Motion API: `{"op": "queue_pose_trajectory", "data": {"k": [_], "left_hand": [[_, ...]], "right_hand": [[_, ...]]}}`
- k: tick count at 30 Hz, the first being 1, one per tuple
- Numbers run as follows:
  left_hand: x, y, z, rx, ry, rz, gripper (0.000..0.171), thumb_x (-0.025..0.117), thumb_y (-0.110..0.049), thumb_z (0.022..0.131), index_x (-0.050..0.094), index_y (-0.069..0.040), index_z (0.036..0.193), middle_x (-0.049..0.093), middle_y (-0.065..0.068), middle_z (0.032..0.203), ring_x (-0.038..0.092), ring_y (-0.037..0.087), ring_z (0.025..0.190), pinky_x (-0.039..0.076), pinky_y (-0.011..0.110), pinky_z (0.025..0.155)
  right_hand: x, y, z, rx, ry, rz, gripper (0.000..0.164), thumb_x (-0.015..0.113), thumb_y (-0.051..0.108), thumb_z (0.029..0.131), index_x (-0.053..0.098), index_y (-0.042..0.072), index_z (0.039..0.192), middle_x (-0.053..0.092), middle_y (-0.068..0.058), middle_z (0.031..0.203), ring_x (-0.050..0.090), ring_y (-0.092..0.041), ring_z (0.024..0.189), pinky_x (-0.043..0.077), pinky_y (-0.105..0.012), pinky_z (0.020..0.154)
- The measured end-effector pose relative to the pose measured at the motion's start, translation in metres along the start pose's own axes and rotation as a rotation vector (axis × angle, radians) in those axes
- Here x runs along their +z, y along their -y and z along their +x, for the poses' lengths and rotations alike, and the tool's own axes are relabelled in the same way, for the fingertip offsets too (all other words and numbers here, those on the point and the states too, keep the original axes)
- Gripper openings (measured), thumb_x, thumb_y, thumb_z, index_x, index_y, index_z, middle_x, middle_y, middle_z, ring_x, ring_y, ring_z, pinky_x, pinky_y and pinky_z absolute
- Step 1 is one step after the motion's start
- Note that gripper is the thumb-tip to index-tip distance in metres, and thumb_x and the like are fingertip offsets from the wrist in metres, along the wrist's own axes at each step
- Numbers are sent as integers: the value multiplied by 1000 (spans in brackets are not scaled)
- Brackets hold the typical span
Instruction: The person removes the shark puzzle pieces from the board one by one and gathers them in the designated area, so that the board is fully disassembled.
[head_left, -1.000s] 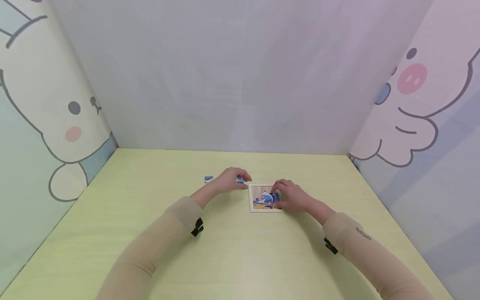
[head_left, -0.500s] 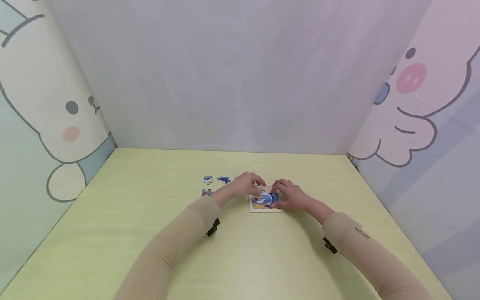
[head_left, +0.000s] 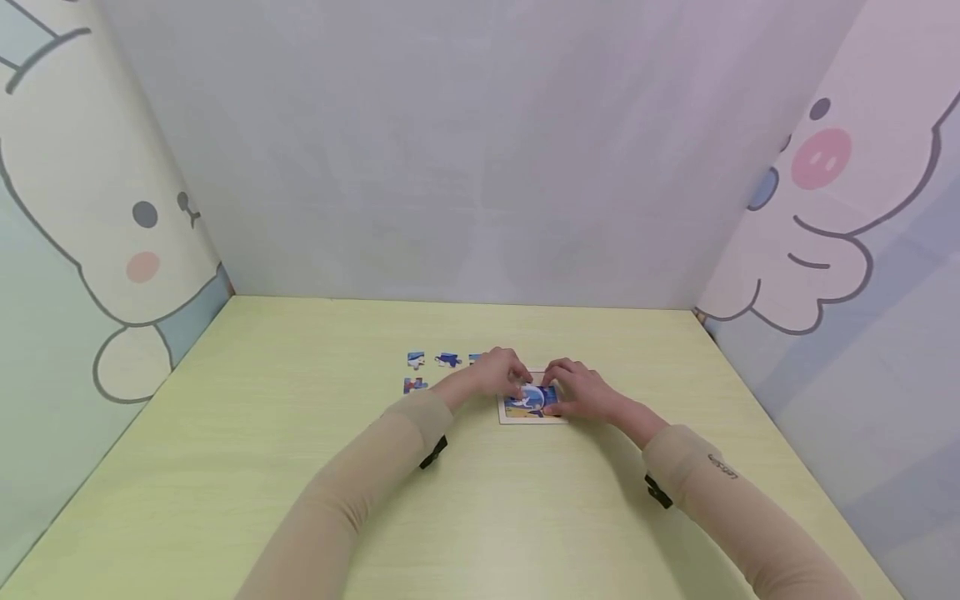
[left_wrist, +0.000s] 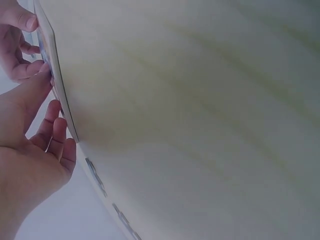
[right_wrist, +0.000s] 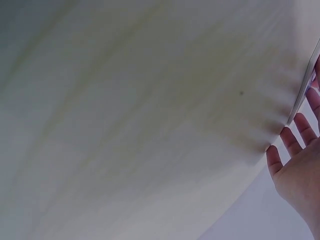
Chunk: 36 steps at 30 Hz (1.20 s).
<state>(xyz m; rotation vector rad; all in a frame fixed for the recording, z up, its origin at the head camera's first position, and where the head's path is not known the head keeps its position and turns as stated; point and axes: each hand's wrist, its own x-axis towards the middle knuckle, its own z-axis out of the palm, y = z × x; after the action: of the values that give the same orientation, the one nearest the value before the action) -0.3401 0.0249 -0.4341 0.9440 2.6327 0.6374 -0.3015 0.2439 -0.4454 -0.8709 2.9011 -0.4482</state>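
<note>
A jigsaw puzzle in a pale frame (head_left: 517, 421) lies flat on the table in the head view, its picture showing a blue-and-white sea animal (head_left: 532, 397). My left hand (head_left: 497, 372) reaches over its left side. In the left wrist view, this hand's thumb (left_wrist: 37, 87) reaches the puzzle face; whether it pinches a piece is hidden. My right hand (head_left: 585, 392) rests at the right side, thumb and fingertips spread over the picture. The right wrist view shows its loosely bent fingers (right_wrist: 292, 142) along the frame's edge and the tabletop.
Loose puzzle pieces lie left of the frame: a white-and-blue one (head_left: 416, 360), a dark blue one (head_left: 447, 360), a red-and-blue one (head_left: 413, 385) and a blue one (head_left: 473, 358) partly behind my left hand. Walls with cartoon animals enclose the table (head_left: 480, 517).
My left hand has moved right, from beside the loose pieces to over the puzzle, and its thumb and fingers have drawn closer together. My right hand has stayed in place.
</note>
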Motion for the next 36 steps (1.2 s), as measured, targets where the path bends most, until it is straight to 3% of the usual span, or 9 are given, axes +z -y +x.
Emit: {"op": "queue_pose_trajectory", "data": {"k": [7, 16, 23, 29, 36], "left_hand": [[-1, -1, -2, -17, -5, -48, 28, 73, -24, 83, 68, -22, 110, 59, -6, 100, 49, 12, 92, 39, 32, 86], [0, 0, -4, -3, -16, -236, 22, 70, -13, 85, 64, -18, 106, 61, -4, 88, 55, 12, 83, 45, 25, 76], [-1, -1, -7, 25, -67, -242, 20, 68, -14, 87, 64, -18, 106, 62, -6, 88, 55, 11, 84, 45, 25, 77], [-13, -1, -15, 60, -107, -246, 21, 67, -14, 88, 65, -14, 109, 64, -4, 89, 56, 12, 86, 46, 26, 80], [-32, 7, -27, 70, -85, -271, 22, 66, -14, 89, 64, -11, 110, 64, -3, 89, 57, 12, 86, 47, 25, 78]], "right_hand": [[0, 2, 1, 3, -5, 4, 39, 72, 46, 79, 60, 22, 107, 49, -10, 131, 43, -34, 121, 37, -60, 91], [0, 3, 0, -3, -9, 25, 38, 72, 44, 80, 59, 22, 107, 48, -11, 132, 42, -35, 122, 36, -62, 91], [1, 3, -1, 7, -6, 23, 37, 72, 45, 80, 59, 23, 107, 48, -10, 132, 42, -35, 122, 36, -61, 91], [-1, 4, -1, 30, 6, 17, 39, 72, 45, 79, 59, 21, 107, 47, -11, 134, 42, -36, 123, 36, -62, 92], [-1, 3, 0, 58, 20, 6, 41, 72, 47, 79, 59, 22, 108, 47, -11, 135, 41, -35, 123, 34, -61, 95]]}}
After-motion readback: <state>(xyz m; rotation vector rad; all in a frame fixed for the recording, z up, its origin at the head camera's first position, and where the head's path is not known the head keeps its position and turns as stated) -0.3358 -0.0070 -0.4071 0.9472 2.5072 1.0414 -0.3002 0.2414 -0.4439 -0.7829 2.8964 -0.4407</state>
